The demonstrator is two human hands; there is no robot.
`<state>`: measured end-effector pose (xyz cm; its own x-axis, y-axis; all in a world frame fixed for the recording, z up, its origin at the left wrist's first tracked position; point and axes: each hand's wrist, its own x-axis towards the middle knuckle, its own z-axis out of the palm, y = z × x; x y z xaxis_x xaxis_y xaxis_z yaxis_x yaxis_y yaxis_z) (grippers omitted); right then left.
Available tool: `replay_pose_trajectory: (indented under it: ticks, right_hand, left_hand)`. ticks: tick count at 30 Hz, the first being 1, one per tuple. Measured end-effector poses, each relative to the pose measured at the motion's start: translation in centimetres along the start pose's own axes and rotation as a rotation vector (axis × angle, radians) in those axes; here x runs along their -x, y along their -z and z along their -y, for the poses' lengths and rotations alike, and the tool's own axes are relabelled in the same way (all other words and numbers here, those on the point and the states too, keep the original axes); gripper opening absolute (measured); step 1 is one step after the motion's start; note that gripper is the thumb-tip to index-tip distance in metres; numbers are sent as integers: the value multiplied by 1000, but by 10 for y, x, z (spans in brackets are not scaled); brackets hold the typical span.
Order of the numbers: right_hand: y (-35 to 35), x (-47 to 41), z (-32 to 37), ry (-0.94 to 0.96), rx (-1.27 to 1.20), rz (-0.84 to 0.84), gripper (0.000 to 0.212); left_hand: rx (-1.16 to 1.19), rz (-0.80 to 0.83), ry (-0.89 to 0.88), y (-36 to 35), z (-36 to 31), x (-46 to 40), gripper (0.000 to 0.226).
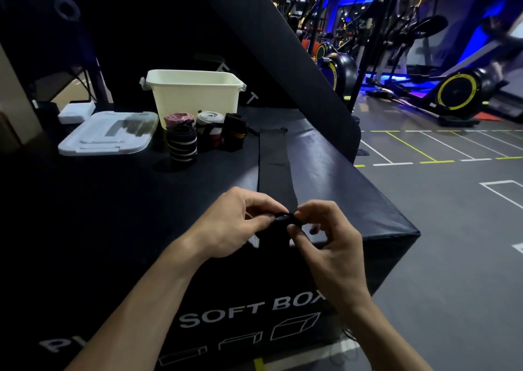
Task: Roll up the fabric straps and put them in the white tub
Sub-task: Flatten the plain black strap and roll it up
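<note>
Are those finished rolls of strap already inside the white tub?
No. The rolled straps stand on the black box in front of the white tub, outside it, while both hands roll another black strap.

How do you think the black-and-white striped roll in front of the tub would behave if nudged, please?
The striped roll stands on end and taller than wide, so it would probably tip, then roll. Being wound fabric, it likely feels light and soft. It might bump the rolled straps beside it.
</note>
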<state>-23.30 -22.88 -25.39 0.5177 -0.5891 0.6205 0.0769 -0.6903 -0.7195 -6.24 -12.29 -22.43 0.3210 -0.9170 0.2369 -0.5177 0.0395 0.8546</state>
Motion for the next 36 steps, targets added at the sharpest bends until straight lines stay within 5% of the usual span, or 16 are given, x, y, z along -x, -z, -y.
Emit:
replay_pose_trajectory:
  ticks: [18, 25, 36]
  right_hand:
    - [6, -2, -7, -21, -54, 115, 19]
    - [13, 1, -8, -26, -23, 203, 16]
    - [10, 8, -19, 196, 130, 215, 16]
  left_hand:
    - [-41, -72, -75, -5, -5, 12, 22]
    - [64, -15, 27, -5, 1, 15, 18]
    - [41, 57, 124, -7, 5, 14, 16]
